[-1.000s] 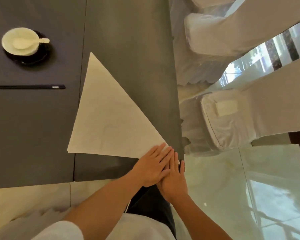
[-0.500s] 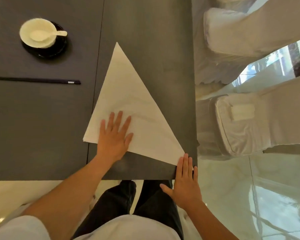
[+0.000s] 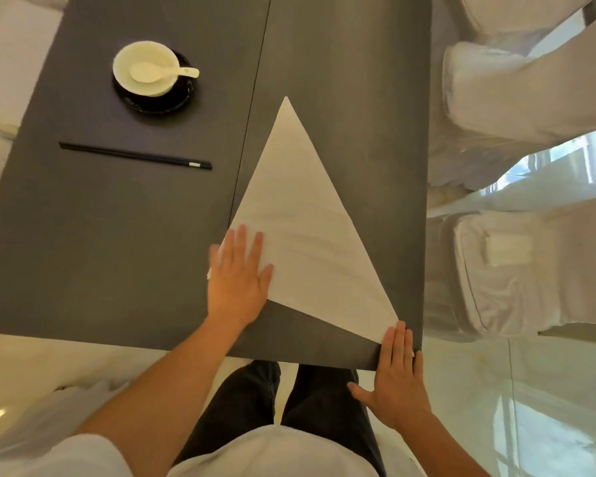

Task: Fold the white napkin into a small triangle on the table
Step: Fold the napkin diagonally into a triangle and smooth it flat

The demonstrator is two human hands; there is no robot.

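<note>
The white napkin (image 3: 307,235) lies flat on the dark grey table (image 3: 135,235) as one large triangle, its sharp tip pointing away from me. My left hand (image 3: 238,280) rests palm down with fingers spread on the napkin's near left corner. My right hand (image 3: 398,376) lies flat at the table's near right corner, its fingertips pressing the napkin's near right corner. Neither hand grips anything.
A white bowl with a spoon (image 3: 147,72) sits on a dark saucer at the far left. Black chopsticks (image 3: 135,154) lie in front of it. White-covered chairs (image 3: 516,270) stand close along the table's right edge. The table's near edge is at my legs.
My left hand slid from the right corner, beside my right hand, along the napkin's near edge to its left corner. My right hand stayed on the right corner. The view shifted left.
</note>
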